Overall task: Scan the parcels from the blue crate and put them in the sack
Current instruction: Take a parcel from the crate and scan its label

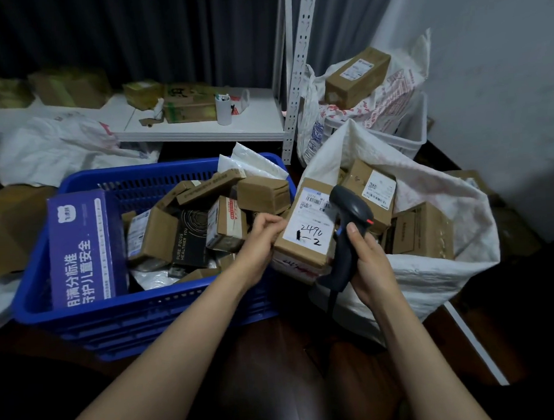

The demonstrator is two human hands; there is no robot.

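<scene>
Apparently left fingers (271, 223) grip parcel's (306, 237) edge, scanner (352, 210) alongside.

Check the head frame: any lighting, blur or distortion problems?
Head view: dim, bluish light, bottom of frame nearly black; centre sharp, the handwritten 2490 on the held parcel reads; cardboard boxes at upper left are smeared; wide-angle tilts the perforated shelf post and bows the rim of the blue crate; only a faint sheen on the barcode scanner.

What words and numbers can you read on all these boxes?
"2490 —2": handwritten, on the held box.
"PURE FOCUS HEALTHIER YOU": on the black box in the blue crate.
"满分标准", "护儿童安全": on the purple box.
Printed shipping labels: too small to read.
</scene>
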